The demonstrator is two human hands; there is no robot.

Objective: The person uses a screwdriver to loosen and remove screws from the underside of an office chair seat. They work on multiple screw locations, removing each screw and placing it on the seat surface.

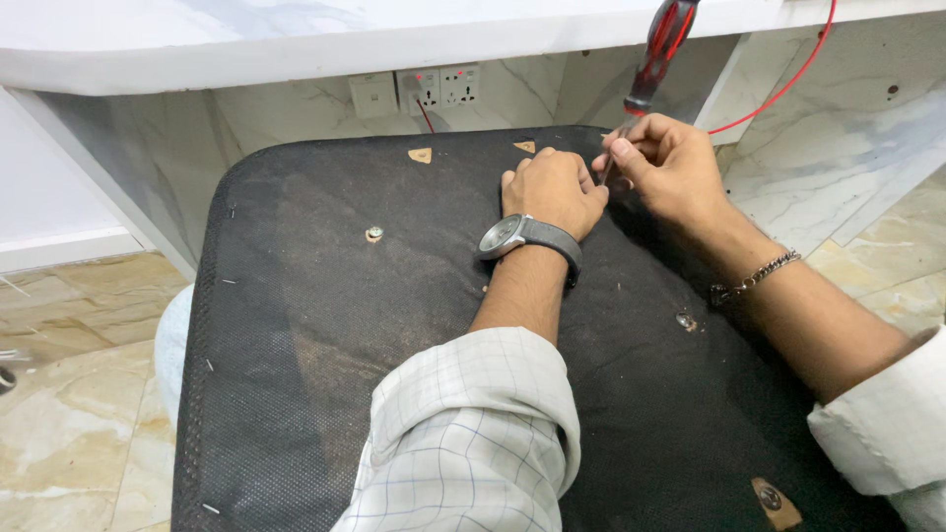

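Head view: right hand [670, 163] fingers grip screwdriver [650, 69]; left hand [554, 189] fisted on black panel [325, 325] near bolt [373, 233].

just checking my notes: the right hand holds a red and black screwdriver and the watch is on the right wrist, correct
Not quite. The head view shows the watch on the left wrist, by the left hand; the right wrist wears a chain bracelet. The right hand does hold the red and black screwdriver.

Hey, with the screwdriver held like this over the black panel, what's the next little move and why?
Probably seat the tip squarely and start turning: the right hand pinches the screwdriver shaft, tilted, while the left hand rests fisted on the black panel beside the hidden tip.
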